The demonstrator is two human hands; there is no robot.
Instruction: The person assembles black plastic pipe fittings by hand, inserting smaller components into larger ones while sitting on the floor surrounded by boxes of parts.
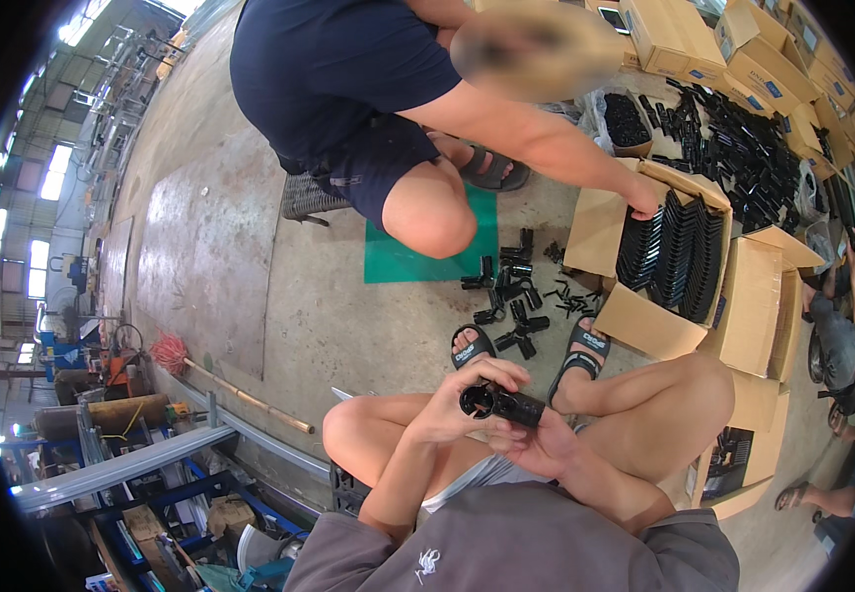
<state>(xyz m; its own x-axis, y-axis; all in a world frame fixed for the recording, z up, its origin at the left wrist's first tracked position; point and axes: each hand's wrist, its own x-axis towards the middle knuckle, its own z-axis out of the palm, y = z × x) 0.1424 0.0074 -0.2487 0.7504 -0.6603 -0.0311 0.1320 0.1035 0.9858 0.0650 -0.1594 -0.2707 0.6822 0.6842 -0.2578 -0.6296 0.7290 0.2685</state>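
Note:
Above my lap I hold a black tubular connector [518,407] with a round open end toward the left. My left hand [457,403] is closed around that open end, fingers over its top. My right hand [544,444] grips the other end from below and the right. On the floor beyond my feet lies a loose group of similar black connectors [516,286]. Beside them is a scatter of small black pieces [573,298], too small to name. An open cardboard box [634,314] to the right holds rows of stacked black parts.
A co-worker [348,89] sits opposite on a low stool, one hand in the box. A green mat [427,259] lies under them. Black parts [733,148] are heaped behind the box, near more cartons [679,39]. A mop [250,397] and metal rails [131,469] are at left.

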